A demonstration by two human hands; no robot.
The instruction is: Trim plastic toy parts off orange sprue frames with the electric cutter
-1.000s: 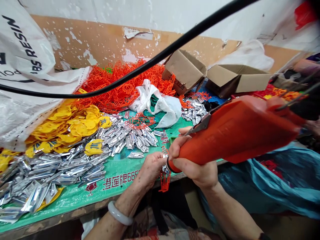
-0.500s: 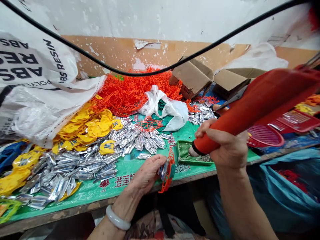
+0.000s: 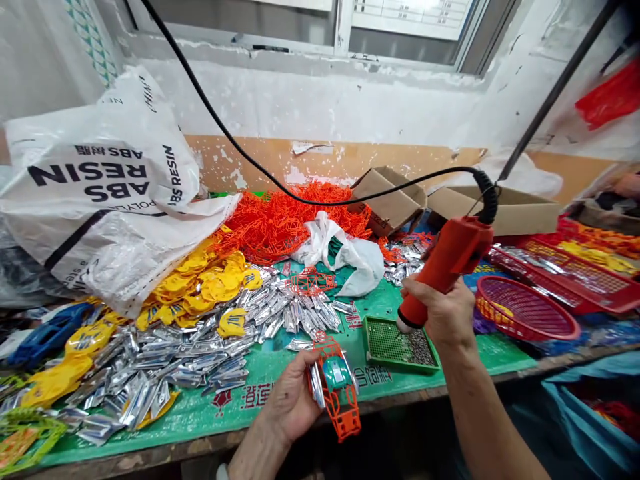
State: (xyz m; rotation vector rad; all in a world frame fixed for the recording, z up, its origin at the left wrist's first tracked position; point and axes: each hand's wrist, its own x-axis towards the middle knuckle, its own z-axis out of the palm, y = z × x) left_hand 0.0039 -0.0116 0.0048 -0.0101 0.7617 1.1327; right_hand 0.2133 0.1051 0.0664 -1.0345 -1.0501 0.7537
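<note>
Fingers of the left hand (image 3: pixel 294 403) grasp an orange frame (image 3: pixel 347 421) by its left side, the thumb in view and the others mostly hidden behind. From them, the frame reaches toward one o'clock at its far end and five o'clock at its near end; a green piece (image 3: pixel 336 373) sits within it, flanked by silver plates (image 3: pixel 317 387). At two o'clock from the left hand, the right hand's (image 3: pixel 445 313) fingers wrap around a red power driver (image 3: pixel 450 250), well apart from the frame. Its pale tip points down over a green basket (image 3: pixel 406 365) of small metal bits; whether it touches them is unclear. Silver parts (image 3: pixel 210 360) spread over the green-covered desk (image 3: pixel 200 419) from nine to twelve o'clock. Beyond, yellow pieces (image 3: pixel 215 287) pile up at eleven and a white plastic bag (image 3: pixel 363 260) slumps at one. Farthest, an orange heap (image 3: pixel 275 223) lies at twelve, beside a cardboard box (image 3: pixel 393 200).
</note>
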